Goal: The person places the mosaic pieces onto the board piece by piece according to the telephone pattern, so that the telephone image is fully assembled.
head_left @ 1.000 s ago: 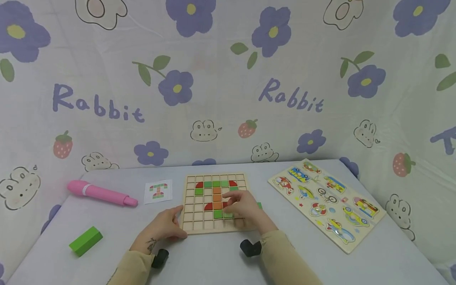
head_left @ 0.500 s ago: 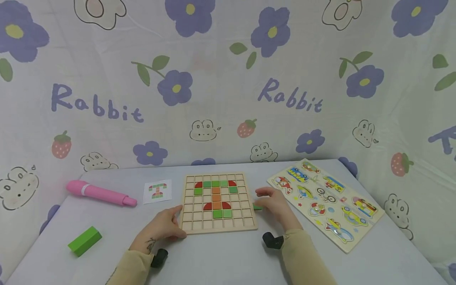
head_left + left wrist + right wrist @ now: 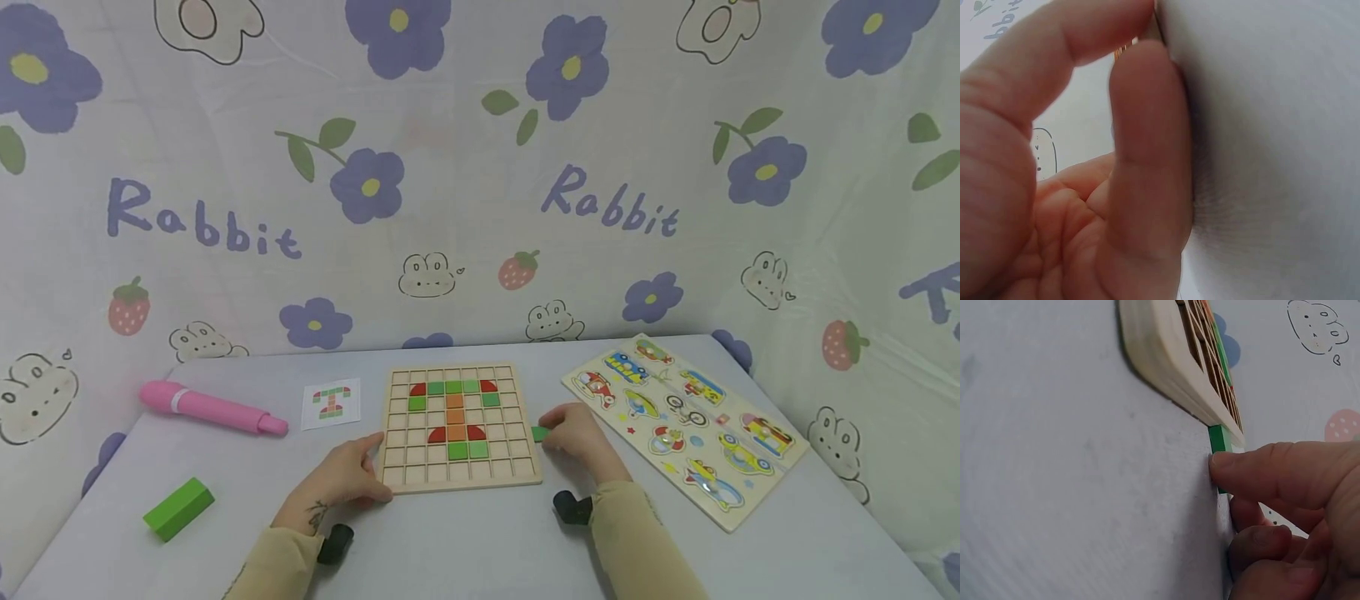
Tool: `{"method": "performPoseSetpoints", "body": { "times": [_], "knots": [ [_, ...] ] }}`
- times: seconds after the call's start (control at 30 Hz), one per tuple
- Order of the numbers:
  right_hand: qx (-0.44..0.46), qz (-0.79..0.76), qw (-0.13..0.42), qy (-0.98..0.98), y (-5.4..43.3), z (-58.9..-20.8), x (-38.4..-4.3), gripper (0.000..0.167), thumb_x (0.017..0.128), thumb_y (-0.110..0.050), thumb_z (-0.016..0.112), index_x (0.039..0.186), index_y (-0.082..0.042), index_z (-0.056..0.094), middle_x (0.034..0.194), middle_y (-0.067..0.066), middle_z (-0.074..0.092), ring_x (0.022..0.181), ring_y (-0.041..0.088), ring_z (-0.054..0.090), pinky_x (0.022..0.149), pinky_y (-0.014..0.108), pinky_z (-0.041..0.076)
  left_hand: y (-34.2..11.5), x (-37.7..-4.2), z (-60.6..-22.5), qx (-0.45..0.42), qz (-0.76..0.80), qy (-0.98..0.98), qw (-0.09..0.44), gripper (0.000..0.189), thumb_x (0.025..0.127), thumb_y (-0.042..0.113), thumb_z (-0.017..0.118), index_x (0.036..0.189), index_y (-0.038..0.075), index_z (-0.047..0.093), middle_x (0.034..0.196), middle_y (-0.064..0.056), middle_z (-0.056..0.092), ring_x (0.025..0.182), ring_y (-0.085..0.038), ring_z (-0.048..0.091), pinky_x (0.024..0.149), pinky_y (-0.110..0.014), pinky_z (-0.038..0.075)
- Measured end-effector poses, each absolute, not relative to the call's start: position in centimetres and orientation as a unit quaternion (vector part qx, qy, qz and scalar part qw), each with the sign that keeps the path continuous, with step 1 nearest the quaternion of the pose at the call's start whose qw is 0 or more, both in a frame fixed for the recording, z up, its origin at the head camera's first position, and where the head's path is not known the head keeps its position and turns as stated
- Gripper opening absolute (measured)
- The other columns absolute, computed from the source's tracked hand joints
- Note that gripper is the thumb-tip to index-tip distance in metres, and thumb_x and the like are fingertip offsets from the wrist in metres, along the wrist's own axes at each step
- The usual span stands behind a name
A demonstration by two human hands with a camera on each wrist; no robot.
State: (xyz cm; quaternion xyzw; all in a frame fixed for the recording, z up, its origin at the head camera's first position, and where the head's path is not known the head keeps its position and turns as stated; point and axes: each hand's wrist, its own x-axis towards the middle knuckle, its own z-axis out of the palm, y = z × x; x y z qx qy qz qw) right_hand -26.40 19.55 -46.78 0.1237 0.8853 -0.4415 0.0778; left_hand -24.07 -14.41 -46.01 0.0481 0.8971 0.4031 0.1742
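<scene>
My left hand [image 3: 339,477] holds the left edge and near-left corner of a wooden grid board [image 3: 513,473]; its fingertips reach the rim in the left wrist view. To the right of the board, my right hand [image 3: 583,437] pinches a small green tile [image 3: 539,433] lying flat by the rim. In the right wrist view a fingertip presses the tile's [image 3: 1218,439] side, right by the board's corner. Red quarter-round pieces [image 3: 437,435], orange squares [image 3: 455,417] and green squares [image 3: 458,451] form a mushroom-like figure in the grid.
A small printed card [image 3: 331,404] with a similar figure lies left of the board, beside a pink microphone-shaped toy [image 3: 217,408]. Nearer the front left is a green block [image 3: 178,508]. A wooden vehicle puzzle [image 3: 686,421] lies at the right, close to my right hand.
My right hand has left the grid, moved right and come down on the green tile beside the board, which it now pinches. My left hand has stayed at the board's edge.
</scene>
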Motion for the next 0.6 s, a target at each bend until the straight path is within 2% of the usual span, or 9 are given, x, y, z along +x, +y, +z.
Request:
{"method": "performPoseSetpoints", "body": {
  "times": [0.27, 0.43, 0.6],
  "knots": [
    [0.128, -0.457, 0.064, 0.878, 19.8, -46.8, -26.4, 0.031, 0.07, -0.005, 0.072, 0.101, -0.005, 0.065, 0.098, 0.009, 0.061, 0.083, 0.02, 0.055, 0.067, 0.028, 0.046, -14.5, -24.1, -46.3, 0.047, 0.404, 0.896, 0.176, 0.094, 0.061, 0.006, 0.082, 0.142, 0.006, 0.035, 0.067, -0.004, 0.051, 0.051, -0.014, 0.049, 0.049, -0.025, 0.041],
    [0.094, -0.549, 0.026, 0.83, 18.8, -46.2, -26.5, 0.031, 0.073, -0.006, 0.071, 0.103, -0.005, 0.064, 0.089, 0.005, 0.057, 0.066, 0.014, 0.047, 0.053, 0.023, 0.039, -14.6, -24.2, -46.4, 0.049, 0.408, 0.895, 0.174, 0.094, 0.061, 0.005, 0.081, 0.142, 0.006, 0.035, 0.066, -0.004, 0.052, 0.051, -0.014, 0.049, 0.049, -0.025, 0.041],
    [0.019, -0.631, 0.023, 0.775, 16.4, -45.2, -26.3, 0.031, 0.076, -0.003, 0.068, 0.106, -0.001, 0.062, 0.08, 0.0, 0.053, 0.054, 0.009, 0.037, 0.047, 0.021, 0.031, -14.6, -24.2, -46.5, 0.052, 0.412, 0.893, 0.174, 0.095, 0.06, 0.005, 0.081, 0.143, 0.006, 0.034, 0.065, -0.004, 0.052, 0.051, -0.014, 0.049, 0.049, -0.025, 0.041]
  ]
}}
